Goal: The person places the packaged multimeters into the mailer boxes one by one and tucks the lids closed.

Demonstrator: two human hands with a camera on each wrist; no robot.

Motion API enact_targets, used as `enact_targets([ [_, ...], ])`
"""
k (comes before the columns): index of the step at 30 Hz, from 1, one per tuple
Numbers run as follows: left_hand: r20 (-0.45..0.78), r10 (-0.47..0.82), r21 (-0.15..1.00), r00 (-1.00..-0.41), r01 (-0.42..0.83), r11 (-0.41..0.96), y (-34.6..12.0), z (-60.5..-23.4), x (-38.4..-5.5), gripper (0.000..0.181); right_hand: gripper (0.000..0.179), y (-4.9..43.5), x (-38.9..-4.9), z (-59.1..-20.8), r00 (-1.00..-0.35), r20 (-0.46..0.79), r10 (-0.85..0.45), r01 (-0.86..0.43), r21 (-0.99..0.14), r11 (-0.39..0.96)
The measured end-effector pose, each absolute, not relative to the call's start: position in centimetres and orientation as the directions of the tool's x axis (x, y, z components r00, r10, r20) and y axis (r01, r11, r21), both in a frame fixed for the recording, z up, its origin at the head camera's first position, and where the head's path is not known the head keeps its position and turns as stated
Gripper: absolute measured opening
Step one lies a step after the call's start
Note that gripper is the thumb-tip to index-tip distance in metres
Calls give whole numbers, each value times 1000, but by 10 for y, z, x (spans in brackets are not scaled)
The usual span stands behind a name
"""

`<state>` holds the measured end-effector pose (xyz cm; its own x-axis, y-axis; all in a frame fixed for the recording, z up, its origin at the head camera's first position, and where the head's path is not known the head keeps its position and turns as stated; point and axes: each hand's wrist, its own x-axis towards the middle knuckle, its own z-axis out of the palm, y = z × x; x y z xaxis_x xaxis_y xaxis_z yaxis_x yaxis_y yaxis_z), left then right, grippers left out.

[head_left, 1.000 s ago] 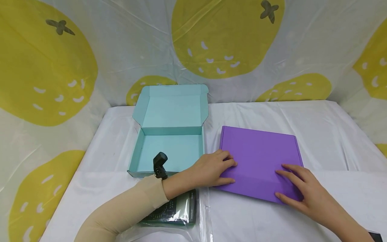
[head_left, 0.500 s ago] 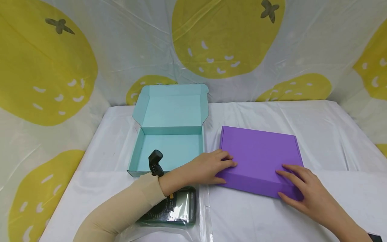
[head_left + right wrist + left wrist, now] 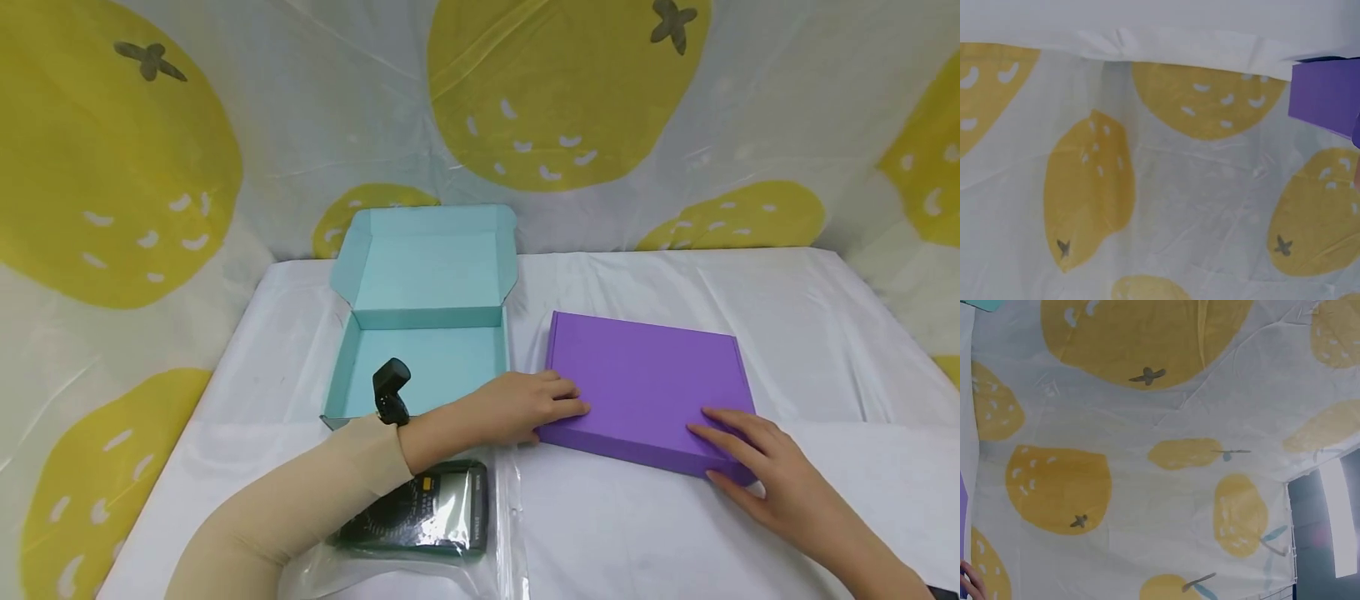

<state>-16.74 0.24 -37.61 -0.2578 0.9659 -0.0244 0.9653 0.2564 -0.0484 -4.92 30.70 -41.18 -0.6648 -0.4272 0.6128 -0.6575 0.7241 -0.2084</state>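
A closed purple cardboard box (image 3: 645,379) lies slightly turned on the white-covered table, right of centre in the head view. My left hand (image 3: 525,407) rests fingers on its left part; the thumb is low by the front left corner, mostly hidden. On the opposite side my right hand (image 3: 772,475) lays its fingertips on the lid, with the thumb against the front right face. Slivers of the purple box (image 3: 962,515) and a few fingers (image 3: 972,584) show in the left wrist view. A corner of the purple box (image 3: 1322,94) enters the right wrist view.
An open light-blue cardboard box (image 3: 431,354) stands left of the purple one, lid raised at the back. In front of it lies a multimeter (image 3: 453,512) in a clear plastic bag (image 3: 510,542), partly under the left forearm. Fruit-print cloth hangs behind.
The purple box's front flap has gone inward, so its front edge sits farther back. Both thumbs have moved with it; the fingers on top have stayed nearly in place.
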Motion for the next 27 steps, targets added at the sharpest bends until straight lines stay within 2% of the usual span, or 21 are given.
enact_targets([
  [6,-4,966,-114,-260,959,257,6,-377,-164,62,55,308,-49,-412,-658,630,-413,-657,-211,724],
  [14,-44,960,-24,-276,961,275,4,-374,-167,67,56,310,-49,-413,-667,622,-410,-649,-216,729],
  [21,-73,963,-18,-261,965,260,3,-371,-169,72,55,312,-50,-413,-659,629,-413,-667,-235,707],
  [27,-66,961,-1,-269,963,270,4,-372,-169,70,54,314,-49,-416,-662,626,-411,-672,-255,695],
])
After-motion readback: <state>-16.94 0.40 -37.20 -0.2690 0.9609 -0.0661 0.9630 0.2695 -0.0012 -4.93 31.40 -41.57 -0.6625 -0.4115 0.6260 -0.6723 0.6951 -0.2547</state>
